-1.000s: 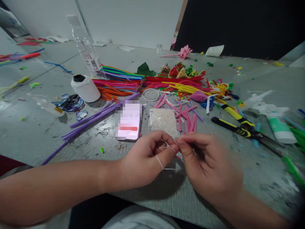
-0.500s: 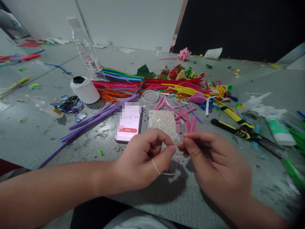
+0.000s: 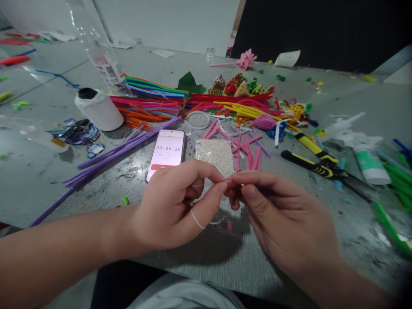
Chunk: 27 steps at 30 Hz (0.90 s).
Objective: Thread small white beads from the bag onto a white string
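Observation:
My left hand (image 3: 180, 204) pinches a thin white thread (image 3: 197, 219) between thumb and forefinger. The thread also loops over the thumb, and a loose tail hangs below it. Close by, my right hand (image 3: 289, 219) holds a tiny pale bead (image 3: 242, 185) between its thumb and forefinger. The thread's end reaches toward the right fingertips; whether it passes through the bead I cannot tell. Behind the hands lies a clear bag of small white beads (image 3: 215, 154), its lower part partly hidden. A phone (image 3: 169, 146) showing a timer lies beside the left hand.
A thread spool (image 3: 101, 110) and a plastic bottle (image 3: 109, 71) stand back left. Purple pipe cleaners (image 3: 96, 161) lie left, pink strips (image 3: 247, 150) behind the bag. Yellow-black pliers (image 3: 307, 165) and a green-white tube (image 3: 371, 165) are on the right.
My hands have come closer together, their fingertips nearly meeting. The bead now shows between my right thumb and forefinger. The whole view has shifted slightly.

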Each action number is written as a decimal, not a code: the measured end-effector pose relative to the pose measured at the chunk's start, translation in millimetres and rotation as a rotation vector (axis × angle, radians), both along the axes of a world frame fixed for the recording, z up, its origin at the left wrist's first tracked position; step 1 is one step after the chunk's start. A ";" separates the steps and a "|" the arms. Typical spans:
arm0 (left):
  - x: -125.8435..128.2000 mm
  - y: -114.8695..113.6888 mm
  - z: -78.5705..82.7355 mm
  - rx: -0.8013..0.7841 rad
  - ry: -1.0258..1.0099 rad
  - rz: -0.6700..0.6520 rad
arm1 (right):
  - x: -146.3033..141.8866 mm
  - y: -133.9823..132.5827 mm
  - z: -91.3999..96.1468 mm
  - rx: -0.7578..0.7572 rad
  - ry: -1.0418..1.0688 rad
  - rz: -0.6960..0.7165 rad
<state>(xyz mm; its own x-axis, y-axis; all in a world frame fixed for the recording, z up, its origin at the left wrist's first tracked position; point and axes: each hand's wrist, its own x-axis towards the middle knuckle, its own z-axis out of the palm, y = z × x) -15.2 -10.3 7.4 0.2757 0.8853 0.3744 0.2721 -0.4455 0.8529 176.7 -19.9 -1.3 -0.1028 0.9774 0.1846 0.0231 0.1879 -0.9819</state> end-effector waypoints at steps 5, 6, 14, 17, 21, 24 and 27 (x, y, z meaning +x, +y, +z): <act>-0.9 1.8 2.2 0.130 0.074 -0.054 | -2.0 -3.4 3.0 -0.111 0.091 0.032; -1.1 2.1 3.1 0.162 0.080 -0.054 | -2.4 -4.0 4.0 -0.120 0.097 0.040; 2.0 4.7 13.1 0.283 0.139 -0.052 | -3.3 -6.9 10.1 -0.077 0.019 0.031; 2.1 6.4 13.4 0.306 0.155 -0.036 | -3.0 -6.6 9.6 -0.043 -0.065 0.003; 1.0 7.0 10.5 0.245 0.159 -0.045 | -2.1 -6.1 7.2 -0.030 -0.088 -0.005; 0.3 6.0 8.4 0.197 0.158 -0.066 | -1.9 -6.7 8.5 -0.024 -0.121 -0.002; -1.2 4.4 6.7 0.136 0.154 -0.094 | -2.9 -7.4 12.2 -0.002 -0.227 -0.029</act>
<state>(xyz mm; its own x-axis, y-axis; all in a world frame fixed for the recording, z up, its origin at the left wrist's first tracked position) -16.5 -5.9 14.1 0.4179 0.7974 0.4354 0.3463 -0.5829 0.7351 173.9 -27.3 10.9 -0.1130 0.9810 0.1580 0.2489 0.1819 -0.9513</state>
